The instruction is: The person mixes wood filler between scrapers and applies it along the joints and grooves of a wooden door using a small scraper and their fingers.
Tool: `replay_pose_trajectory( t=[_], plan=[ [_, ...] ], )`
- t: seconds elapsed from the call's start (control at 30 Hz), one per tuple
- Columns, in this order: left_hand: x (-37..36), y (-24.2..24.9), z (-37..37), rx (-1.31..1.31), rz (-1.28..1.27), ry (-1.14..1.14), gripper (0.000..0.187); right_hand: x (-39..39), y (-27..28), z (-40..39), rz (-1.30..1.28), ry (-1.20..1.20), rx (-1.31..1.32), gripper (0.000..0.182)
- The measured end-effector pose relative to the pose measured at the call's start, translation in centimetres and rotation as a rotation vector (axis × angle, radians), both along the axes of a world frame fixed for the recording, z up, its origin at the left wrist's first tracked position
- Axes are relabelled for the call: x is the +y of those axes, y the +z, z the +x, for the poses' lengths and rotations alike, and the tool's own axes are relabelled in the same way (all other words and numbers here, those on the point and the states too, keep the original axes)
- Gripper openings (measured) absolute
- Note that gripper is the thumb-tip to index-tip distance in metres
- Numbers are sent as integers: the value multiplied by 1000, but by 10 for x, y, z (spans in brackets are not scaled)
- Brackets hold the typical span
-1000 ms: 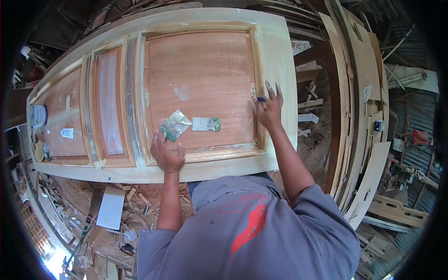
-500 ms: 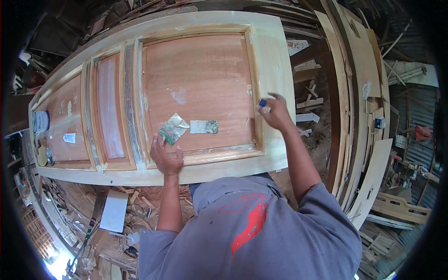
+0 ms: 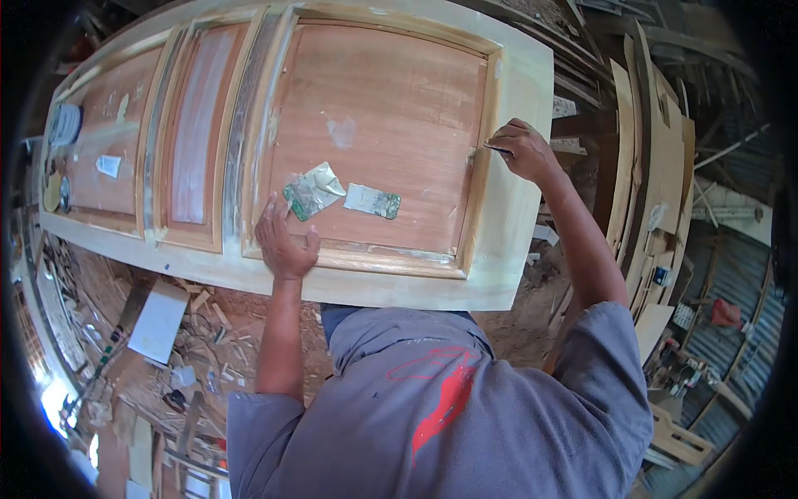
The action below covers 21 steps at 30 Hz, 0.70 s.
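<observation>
A wooden panel door [image 3: 529,208] lies flat before me. My left hand [image 3: 286,246] rests open, fingers spread, on the lower molding by the big panel. Just above its fingertips is a crumpled foil-and-green sheet [image 3: 314,193] with something pale on it. A flat piece with a white face and green speckled end [image 3: 371,200] lies to its right. My right hand [image 3: 527,153] is closed around a small, flat, dark-blue piece [image 3: 499,150], seen nearly edge-on at the right-hand molding. Its exact kind is hard to tell, and my fingers hide part of it.
A can [image 3: 66,125] and a white tube-like packet [image 3: 108,165] sit on the door's far left panel. Upright boards [image 3: 665,166] lean at the right. Wood scraps and a white board [image 3: 159,322] lie on the floor below.
My right hand has shifted up and right along the molding, turning the blue piece from face-on to edge-on. My left hand stays on the frame. The view has tilted.
</observation>
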<state>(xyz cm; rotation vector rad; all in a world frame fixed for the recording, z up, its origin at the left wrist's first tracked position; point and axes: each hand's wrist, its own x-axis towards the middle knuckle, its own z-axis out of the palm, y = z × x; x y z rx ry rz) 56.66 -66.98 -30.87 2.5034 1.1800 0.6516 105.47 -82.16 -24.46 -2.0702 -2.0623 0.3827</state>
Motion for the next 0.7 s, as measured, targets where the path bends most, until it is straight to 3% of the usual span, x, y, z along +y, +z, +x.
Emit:
replay_pose_trajectory(
  t=[0.1,0.3,0.4,0.5,0.7],
  plan=[
    [0,-3,-2,4,9,8,64,6,6,2,-120,131,-254,30],
    [0,0,-6,19,-47,35,64,29,27,4,-325,258,-318,31],
    [0,1,-8,-9,-38,43,63,40,24,4,-246,237,-275,29],
    [1,5,-7,-40,-44,50,63,40,10,3,-293,316,-342,28],
    [0,4,-6,-24,-25,67,65,44,26,-9,-352,243,-387,31]
  ],
)
